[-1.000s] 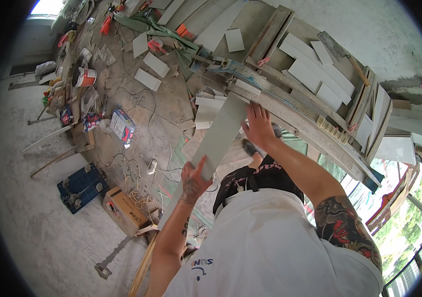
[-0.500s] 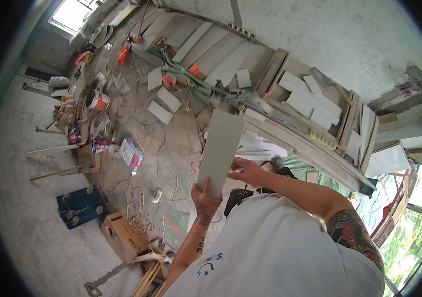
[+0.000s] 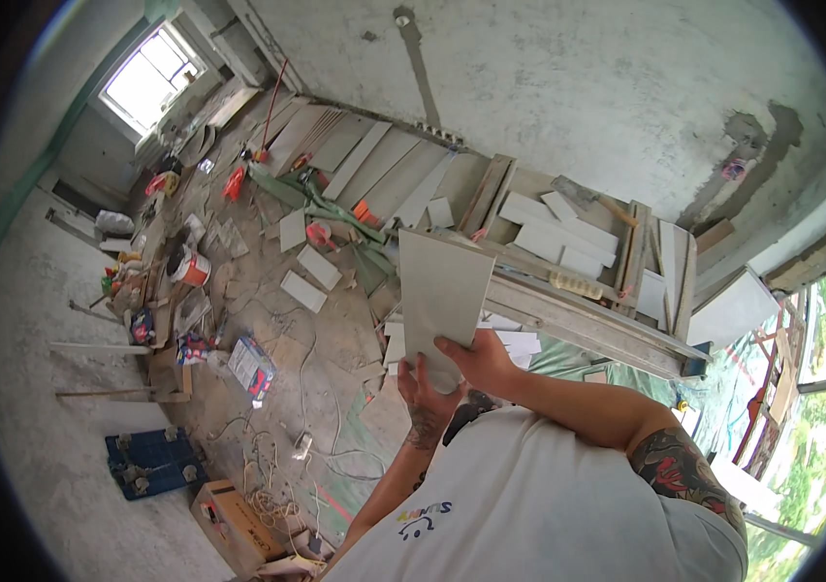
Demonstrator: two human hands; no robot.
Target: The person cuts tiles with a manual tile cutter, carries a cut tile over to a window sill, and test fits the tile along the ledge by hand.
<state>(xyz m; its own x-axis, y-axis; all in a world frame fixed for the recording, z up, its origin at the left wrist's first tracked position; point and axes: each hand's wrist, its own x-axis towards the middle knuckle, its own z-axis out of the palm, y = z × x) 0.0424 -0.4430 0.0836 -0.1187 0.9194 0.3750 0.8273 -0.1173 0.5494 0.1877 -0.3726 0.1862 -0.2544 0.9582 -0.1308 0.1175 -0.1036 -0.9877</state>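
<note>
A long pale grey rectangular tile (image 3: 444, 296) stands upright in front of me, its far end tilted away. My left hand (image 3: 425, 398) grips its lower left part, fingers against the face. On the right edge, my right hand (image 3: 481, 361) is closed round the lower corner with its thumb on the face. Behind the tile, several white tile offcuts (image 3: 520, 346) lie low by a long metal rail (image 3: 578, 333); the tile hides part of them.
More cut tiles (image 3: 568, 233) lie between wooden beams along the far wall, beside a hammer-like tool (image 3: 592, 197). Loose tiles (image 3: 303, 290), cables (image 3: 311, 388), a red-and-white bucket (image 3: 190, 267), a cardboard box (image 3: 238, 524) and a blue wheeled board (image 3: 154, 464) are on the left-hand floor.
My right hand, before held apart beside the tile, has taken hold of its right edge. The tile has turned and looks wider; my view has shifted slightly up.
</note>
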